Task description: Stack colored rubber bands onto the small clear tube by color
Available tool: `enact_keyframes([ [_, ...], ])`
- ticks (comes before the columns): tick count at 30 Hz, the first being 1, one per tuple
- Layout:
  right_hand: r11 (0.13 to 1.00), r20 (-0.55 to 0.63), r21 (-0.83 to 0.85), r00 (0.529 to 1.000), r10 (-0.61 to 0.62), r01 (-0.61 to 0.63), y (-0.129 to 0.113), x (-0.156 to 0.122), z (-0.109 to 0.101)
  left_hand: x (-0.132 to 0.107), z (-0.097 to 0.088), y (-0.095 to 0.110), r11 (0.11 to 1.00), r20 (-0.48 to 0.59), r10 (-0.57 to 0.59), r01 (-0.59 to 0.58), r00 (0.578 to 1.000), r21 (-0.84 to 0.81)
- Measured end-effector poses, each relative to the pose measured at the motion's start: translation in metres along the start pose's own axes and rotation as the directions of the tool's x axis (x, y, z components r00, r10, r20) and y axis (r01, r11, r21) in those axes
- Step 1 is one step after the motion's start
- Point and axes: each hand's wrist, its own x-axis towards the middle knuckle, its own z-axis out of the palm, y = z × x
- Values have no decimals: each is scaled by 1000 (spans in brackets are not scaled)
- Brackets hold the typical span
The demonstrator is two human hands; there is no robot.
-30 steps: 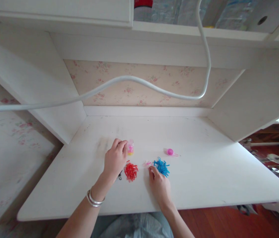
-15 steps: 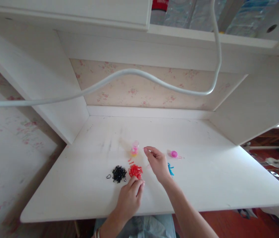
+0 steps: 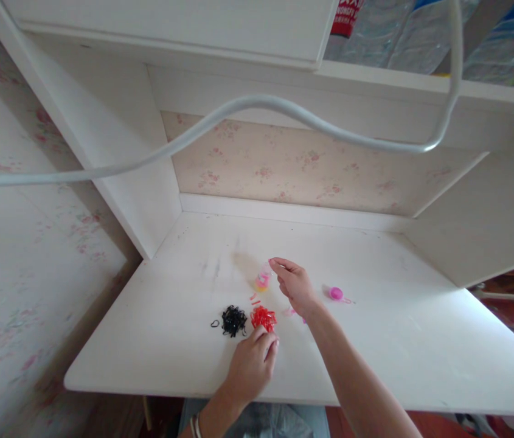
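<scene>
Resting low on the white desk (image 3: 375,365), the left hand (image 3: 252,365) had its fingers (image 3: 266,342) bunched close together, their tips touching the near edge of the red pile of small elastic bands (image 3: 263,317). Whether a band was pinched under them could not be told from this angle. Silver bangles (image 3: 195,426) showed on that wrist at the bottom edge. Over to the right hand (image 3: 296,285): it hovered above the desk with fingers loosely parted and gently curved. Its forefinger was stretched leftward, with the tip just beside the small clear tub (image 3: 261,280) that had pink and yellow inside. Nothing showed between those fingers.

Writing next: up on the shelf, a bottle's red label (image 3: 348,13) carried white letters that read something like "ONGFU", cut off by the top of the view.

Around the hands, left to right, came a lone black band (image 3: 214,323), then the black pile (image 3: 233,320) just beside the red one. A few stray red bits (image 3: 253,298) lay between the red pile and the tub. Some pale pink bands (image 3: 290,312) sat close under the right wrist, and a round pink cap (image 3: 336,293) lay apart to the right. The right forearm crossed the desk there and hid whatever lay beneath it. A white cable (image 3: 284,109) drooped across the upper view, in front of the flowered wallpaper (image 3: 257,164).
</scene>
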Motion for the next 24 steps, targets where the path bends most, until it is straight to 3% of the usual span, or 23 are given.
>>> enact_keyframes([
  [18,998,3,21,998,59,-59,2,-1,-4,-1,-2,4,1000,12,5,-5,1000,31],
  [24,995,-96,101,995,14,-4,10,-20,-24,0,-2,4,999,11,-1,0,1000,47],
])
